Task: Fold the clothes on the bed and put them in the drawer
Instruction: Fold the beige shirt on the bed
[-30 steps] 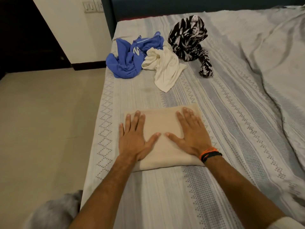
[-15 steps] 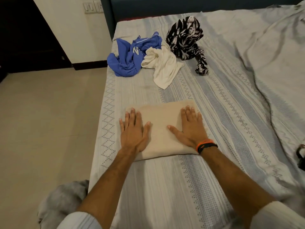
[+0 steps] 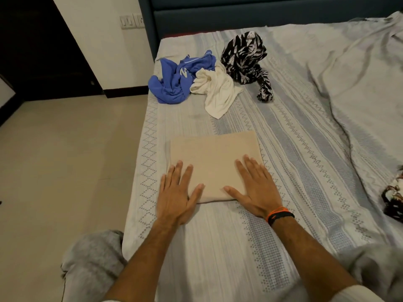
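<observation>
Head view: one folded beige cloth rectangle [image 3: 214, 162] is seen lying flat near the left edge of the grey-and-white patterned bedsheet [image 3: 305, 162]. Three unfolded garments are counted at 12 o'clock from it, bunched together: one crumpled blue garment with white lettering [image 3: 174, 83], one rumpled cream-white garment [image 3: 218, 92] touching it, and one black-and-white leaf-print garment [image 3: 246, 59] just beside the cream one at its 2 o'clock. Part of one further dark printed cloth [image 3: 393, 199] is cut off by the frame edge at 3 o'clock; what it is cannot be told.

Two hands are counted. The left hand [image 3: 176, 196] is laid palm down with fingers straight and spread, its fingers and thumb on the beige cloth's near left corner and its palm on the sheet. The right hand [image 3: 254, 188] is likewise flat and open, fingers extended toward 12 o'clock, pressed on the cloth's near right corner; nothing is gripped by either. One orange and one black band [image 3: 280, 215] are worn at the right wrist. Both forearms are stretched forward from 6 o'clock.
</observation>
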A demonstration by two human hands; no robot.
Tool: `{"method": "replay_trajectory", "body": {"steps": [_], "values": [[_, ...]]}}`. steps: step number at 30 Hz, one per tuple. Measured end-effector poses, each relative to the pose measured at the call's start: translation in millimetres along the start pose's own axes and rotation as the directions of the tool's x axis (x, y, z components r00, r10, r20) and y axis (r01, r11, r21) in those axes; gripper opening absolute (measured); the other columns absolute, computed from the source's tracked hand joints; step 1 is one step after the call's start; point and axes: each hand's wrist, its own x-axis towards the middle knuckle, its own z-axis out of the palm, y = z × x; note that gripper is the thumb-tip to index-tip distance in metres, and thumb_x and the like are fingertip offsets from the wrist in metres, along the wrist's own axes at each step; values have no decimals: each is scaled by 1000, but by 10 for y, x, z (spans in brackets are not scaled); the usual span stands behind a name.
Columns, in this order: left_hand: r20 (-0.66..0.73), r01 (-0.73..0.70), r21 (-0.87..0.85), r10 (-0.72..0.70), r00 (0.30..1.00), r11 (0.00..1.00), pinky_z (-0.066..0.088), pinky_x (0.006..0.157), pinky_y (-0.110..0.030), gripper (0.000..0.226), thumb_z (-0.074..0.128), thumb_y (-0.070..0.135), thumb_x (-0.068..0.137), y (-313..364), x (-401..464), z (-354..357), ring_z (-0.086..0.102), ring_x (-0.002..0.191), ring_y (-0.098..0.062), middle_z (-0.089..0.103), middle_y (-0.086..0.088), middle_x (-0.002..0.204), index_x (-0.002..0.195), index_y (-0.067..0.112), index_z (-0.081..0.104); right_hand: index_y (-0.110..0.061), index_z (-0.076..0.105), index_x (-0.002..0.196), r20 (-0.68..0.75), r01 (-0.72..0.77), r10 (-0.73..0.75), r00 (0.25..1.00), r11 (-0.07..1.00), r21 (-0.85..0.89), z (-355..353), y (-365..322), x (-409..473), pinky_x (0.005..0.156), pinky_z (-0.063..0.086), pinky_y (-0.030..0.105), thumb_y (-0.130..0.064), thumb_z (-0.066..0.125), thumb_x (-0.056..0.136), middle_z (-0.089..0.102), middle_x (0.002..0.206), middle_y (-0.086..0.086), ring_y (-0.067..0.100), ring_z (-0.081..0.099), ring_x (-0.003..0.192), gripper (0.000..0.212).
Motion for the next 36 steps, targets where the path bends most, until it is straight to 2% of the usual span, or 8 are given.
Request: {"method": "replay_trajectory", "body": {"steps": [7,11,16,19,25,30,33,36], "values": [[-69,266,-461,-333,940,847,25,118,-42,70,55,44,97,34,-59,-271,29,142,-31,32,-16,155,151,8,31,-17,11,159,54,-17,11,998,994,110,-148,-13,-65,125,0,37,-85,22,85,3,166,4,16,1,153,101],[246,613,-575,-600,761,543,54,86,-38,75,81,39,77,-8,18,-516,64,100,-30,64,-14,121,132,-1,48,-13,29,154,-32,80,-76,997,985,155,-246,-336,-193,123,17,39,-70,45,80,29,160,8,23,25,148,95],[735,799,-601,-397,549,-9,39,45,-17,26,80,20,79,57,122,-873,51,62,-13,59,-7,77,92,6,62,-6,31,151,16,282,-282,959,959,28,-195,-1050,-131,114,33,42,-56,62,77,38,154,14,30,37,141,95],[754,745,-645,-303,582,-173,34,39,-16,21,78,19,79,40,146,-939,44,55,-10,55,-4,68,83,10,60,-4,29,148,-4,187,-188,982,978,-95,-227,-1342,71,96,44,43,-35,66,82,48,140,14,33,50,124,81],[727,539,-645,-219,650,-541,53,62,-27,39,47,44,100,12,-126,-662,63,78,-17,66,-10,106,104,8,63,-8,49,122,-12,93,-96,995,982,-162,-500,-1527,284,83,43,38,-14,54,87,61,118,14,37,59,107,36],[711,532,-655,-199,674,-537,51,91,-42,39,49,36,102,211,-151,-534,65,103,-29,67,-15,120,122,4,55,-9,62,102,-215,47,4,976,971,235,-997,-1559,385,67,35,34,-26,56,88,67,98,17,39,60,90,23],[713,578,-665,-172,680,-473,51,72,-38,52,71,48,84,351,-56,-691,61,67,-23,61,-7,76,119,17,52,-12,68,80,-245,3,231,941,721,693,-1358,-1561,456,66,39,30,-26,64,85,69,81,6,29,62,81,15],[670,566,-660,-46,741,-493,54,84,-44,73,77,60,71,377,-19,-864,68,87,-30,72,-11,96,116,4,65,-12,72,85,-57,20,465,883,84,996,-1585,-1452,511,71,56,35,-21,77,77,74,87,2,23,70,85,14]]}}
